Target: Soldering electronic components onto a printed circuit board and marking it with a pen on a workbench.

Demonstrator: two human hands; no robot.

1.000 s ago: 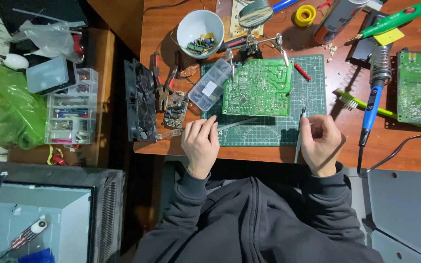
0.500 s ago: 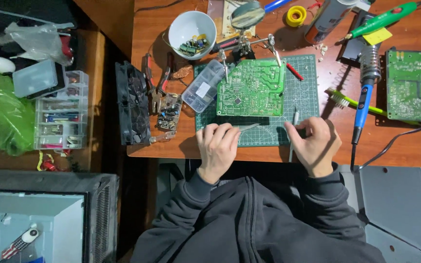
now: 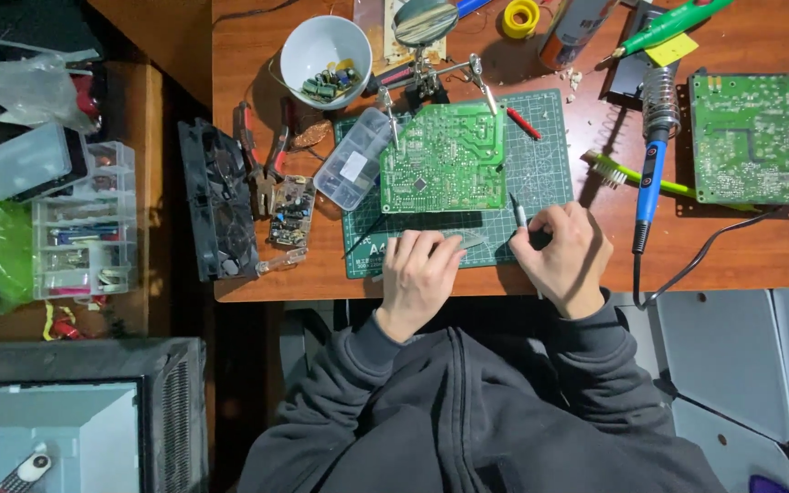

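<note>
Left hand: you are resting your left hand (image 3: 419, 274) on the green cutting mat (image 3: 545, 173), near its front edge; the fingers are curled down over a thin, pale, pointed tool (image 3: 472, 239), maybe tweezers. I cannot tell if they are really gripping it.
Right hand: your right hand (image 3: 563, 256) is holding a slim silver pen-like tool (image 3: 520, 215) with the fingers closed around it, tip pointing up toward the board.
Circuit board: the green circuit board (image 3: 445, 160) is lying on the mat, just beyond both hands, under the clips of the helping-hand stand with magnifier (image 3: 424, 27). Neither hand is touching it.
What is changing: compared with a second ago, both hands are coming closer together and closer to the near edge of the board; the pen-like tool is now standing more upright in front of it.
Meaning: you seem to be lining up both tools for the board; contact is not yet made.
Around: the soldering iron with blue handle (image 3: 647, 183) is lying to the right on the desk (image 3: 595, 265), untouched. A white bowl of small parts (image 3: 326, 50) and a second green board (image 3: 751, 137) are well apart from your hands.
</note>
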